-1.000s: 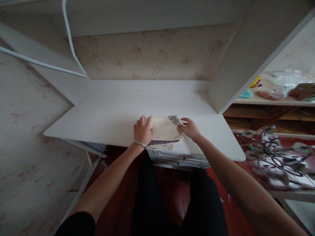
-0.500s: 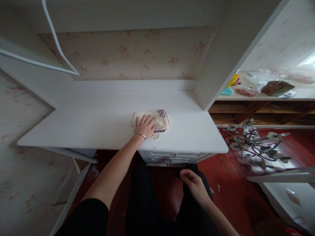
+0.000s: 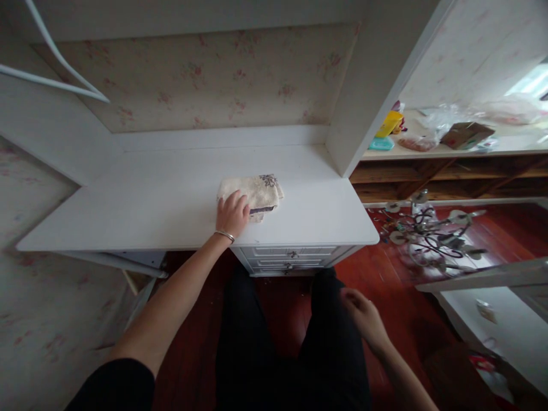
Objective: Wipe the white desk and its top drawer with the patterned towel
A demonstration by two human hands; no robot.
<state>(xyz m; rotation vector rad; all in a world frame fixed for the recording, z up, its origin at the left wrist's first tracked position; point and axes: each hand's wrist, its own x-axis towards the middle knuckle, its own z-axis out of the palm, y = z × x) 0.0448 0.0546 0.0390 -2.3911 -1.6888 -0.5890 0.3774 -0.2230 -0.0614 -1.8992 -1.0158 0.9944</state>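
A folded cream towel [image 3: 257, 191] with a dark floral print lies near the front edge of the white desk [image 3: 171, 200]. My left hand [image 3: 232, 213], a thin bracelet on its wrist, rests on the towel's near left corner with the fingers curled over the cloth. My right hand [image 3: 363, 314] hangs low beside my right thigh, away from the desk, with the fingers loosely bent and nothing visible in them.
A small drawer unit [image 3: 291, 264] sits under the desk. To the right stand a shelf [image 3: 428, 154] with bags, a box and a yellow item, and a metal chandelier [image 3: 428, 231] on the red floor. A white cable [image 3: 55, 57] hangs at upper left.
My right hand left the towel and dropped down beside my leg. My left hand stayed on the towel, sliding to its near left corner. The view shifted, so the desk sits further left.
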